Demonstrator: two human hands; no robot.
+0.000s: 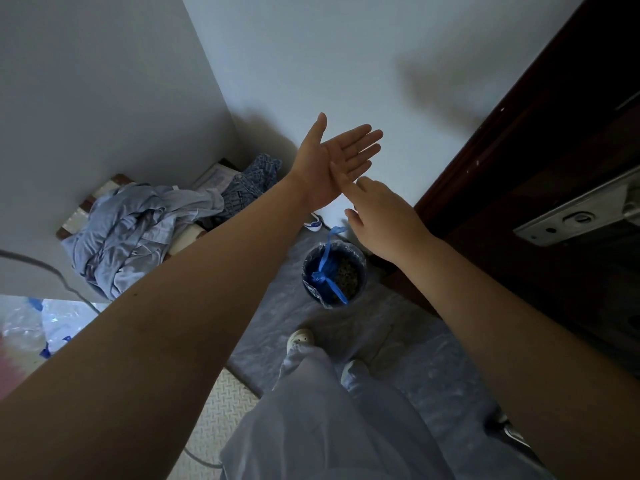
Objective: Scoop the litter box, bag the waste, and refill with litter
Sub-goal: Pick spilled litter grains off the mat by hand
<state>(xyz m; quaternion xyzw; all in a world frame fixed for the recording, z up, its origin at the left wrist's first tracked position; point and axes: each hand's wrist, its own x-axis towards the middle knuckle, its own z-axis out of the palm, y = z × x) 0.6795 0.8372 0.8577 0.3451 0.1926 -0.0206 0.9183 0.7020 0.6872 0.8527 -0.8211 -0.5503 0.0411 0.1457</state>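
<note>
Looking past the two bare arms, what is hard to make out?
— The crumpled clear plastic (24,327) at the near left is blurred and cut by the frame edge; a shoe (313,224) by the far wall is mostly hidden behind the left wrist; the dark door (554,168) on the right runs out of view.
And the hands?
— The left hand (337,157) is held palm up with fingers straight and slightly spread, holding nothing; the right hand (384,216) shows its back, its forefinger laid flat on the left palm; its other fingers are foreshortened, but they grip nothing.
Where is the waste?
— In the bin (307,271) on the plastic-covered floor (433,341), below the right hand and apart from all fingers; its blue bag (325,271) is open over brownish granules (346,271); one drawstring loop (337,231) stands up just under the right thumb in the picture; whether they touch I cannot tell.
Anything else?
— Heaped pale clothes (138,226) lie in the far left corner.
</note>
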